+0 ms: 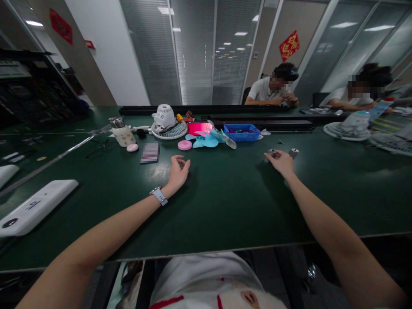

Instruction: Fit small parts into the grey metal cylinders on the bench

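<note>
My right hand [282, 163] reaches over the right half of the green table, its fingers closed about a small metal cylinder [272, 152] at the fingertips. A second small metal cylinder [294, 152] stands just beyond the knuckles; whether the hand touches it I cannot tell. My left hand [179, 171], with a watch on the wrist, rests near the middle of the table, fingers loosely bent and apart, holding nothing. Nearest to it are a card with blurred print [149, 153] and a round pink piece [184, 145]. Light-blue fan blades [206, 140] lie farther back.
Behind stand a white fan housing [165, 118] on a grille, a lit phone [198, 128], a blue tray [241, 134] with small parts and a patterned bottle [122, 132]. A white power bank-like block [40, 206] lies left. Two people sit across the table.
</note>
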{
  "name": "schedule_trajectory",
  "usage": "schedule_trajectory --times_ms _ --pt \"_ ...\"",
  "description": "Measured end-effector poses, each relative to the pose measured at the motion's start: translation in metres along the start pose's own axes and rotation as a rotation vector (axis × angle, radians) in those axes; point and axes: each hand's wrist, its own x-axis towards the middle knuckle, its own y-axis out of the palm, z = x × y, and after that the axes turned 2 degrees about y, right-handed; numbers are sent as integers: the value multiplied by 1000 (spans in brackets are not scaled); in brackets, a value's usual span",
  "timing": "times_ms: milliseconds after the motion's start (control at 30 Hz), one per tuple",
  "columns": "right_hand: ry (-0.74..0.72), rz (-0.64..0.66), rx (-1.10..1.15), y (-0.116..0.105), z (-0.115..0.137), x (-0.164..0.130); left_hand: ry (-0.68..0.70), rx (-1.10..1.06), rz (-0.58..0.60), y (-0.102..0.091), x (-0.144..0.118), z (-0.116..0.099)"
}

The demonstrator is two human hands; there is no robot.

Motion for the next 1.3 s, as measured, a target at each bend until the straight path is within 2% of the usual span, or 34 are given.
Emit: schedule_trajectory --times_ms 100,233,333,400,600,800,900,1000,1100,1167,1233,1300 --pt "-111 58 128 10 27 -19 176 62 98 0 -5 -12" --pt "-356 338 378 32 93 -81 397 104 280 5 -22 -40" --pt "-493 514 455 45 131 -128 417 107 347 10 -33 -54" --pt "-530 564 471 49 143 -148 376 97 382 12 -37 -57" --pt "-516 584 479 48 143 -158 321 79 382 12 -32 -52" --pt "-547 573 468 50 142 -158 329 58 327 18 -28 -64" --pt "-533 570 461 49 142 -157 351 38 237 11 -23 -64" --pt "-509 588 469 47 143 -159 379 118 184 -1 -17 -50" --pt "-509 621 487 46 145 -163 361 293 241 -9 -14 -27" --pt "-494 622 494 45 144 -161 337 367 336 -11 -16 -15" --pt "-464 578 499 43 135 -148 326 405 392 -11 -19 -9" --pt "-410 464 493 37 117 -121 319 405 383 -11 -22 -7"
